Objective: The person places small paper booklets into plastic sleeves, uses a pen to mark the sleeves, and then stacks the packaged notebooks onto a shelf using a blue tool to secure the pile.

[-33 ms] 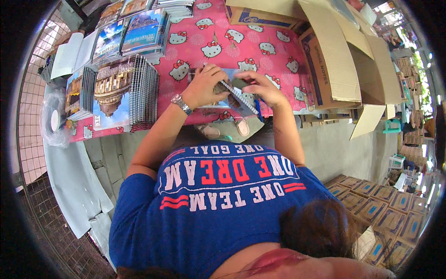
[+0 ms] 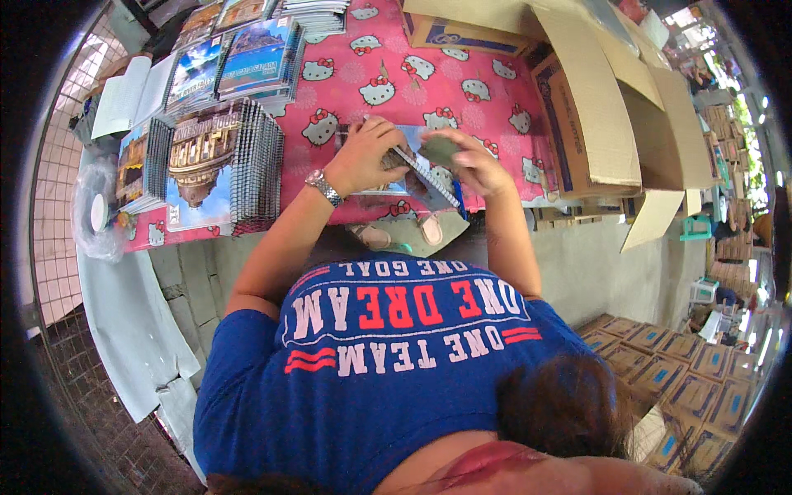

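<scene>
Close over the pink cartoon-cat tablecloth (image 2: 379, 90), my left hand (image 2: 369, 154), with a metal watch at its wrist, is closed round a spiral notebook (image 2: 437, 188). The notebook is tilted, its wire spine slanting down to the right. My right hand (image 2: 481, 163) is at the notebook's right side, fingers bent and smeared by motion. A dark olive flap (image 2: 440, 152), perhaps a cover or page, shows by its fingers; whether they grip it is unclear. Beneath both hands lies another flat item with a blue picture (image 2: 410, 134), partly hidden.
Stacks of spiral notebooks (image 2: 198, 169) with photo covers fill the table's left side, with more stacks (image 2: 257, 58) behind. An open cardboard box (image 2: 590, 124) stands at the right, another box (image 2: 466, 31) at the back. Many closed cartons (image 2: 660, 355) lie on the floor at right.
My right hand has shifted slightly and its fingers now blur. The dark olive flap has come into view beside them. My left hand keeps its hold on the notebook.
</scene>
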Demonstrator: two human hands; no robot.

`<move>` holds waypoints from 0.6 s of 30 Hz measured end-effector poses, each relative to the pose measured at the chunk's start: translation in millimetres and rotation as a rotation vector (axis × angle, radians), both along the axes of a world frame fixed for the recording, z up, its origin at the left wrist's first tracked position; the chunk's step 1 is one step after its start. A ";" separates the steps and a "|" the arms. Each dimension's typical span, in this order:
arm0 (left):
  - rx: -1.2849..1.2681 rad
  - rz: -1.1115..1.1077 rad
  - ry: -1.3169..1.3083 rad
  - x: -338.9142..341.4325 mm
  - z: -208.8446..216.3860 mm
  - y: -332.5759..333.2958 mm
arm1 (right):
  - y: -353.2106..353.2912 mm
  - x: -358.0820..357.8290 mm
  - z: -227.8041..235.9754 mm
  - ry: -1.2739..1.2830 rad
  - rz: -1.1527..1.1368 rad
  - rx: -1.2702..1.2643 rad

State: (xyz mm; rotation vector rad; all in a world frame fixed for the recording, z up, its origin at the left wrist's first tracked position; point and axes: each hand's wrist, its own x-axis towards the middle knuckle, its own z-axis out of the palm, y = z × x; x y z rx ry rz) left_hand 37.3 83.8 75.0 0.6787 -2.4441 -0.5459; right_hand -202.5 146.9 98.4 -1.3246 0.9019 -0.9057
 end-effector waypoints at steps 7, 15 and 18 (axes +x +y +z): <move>0.072 -0.023 -0.002 1.5 -2.0 -0.2 | 4.4 5.6 13.4 -0.458 0.182 0.101; 0.102 0.020 0.031 12.2 2.4 -19.7 | -19.2 -1.3 -10.7 -0.253 0.071 0.187; 0.145 0.024 0.018 19.6 4.1 -25.0 | -28.7 8.7 -0.5 -0.223 0.119 0.131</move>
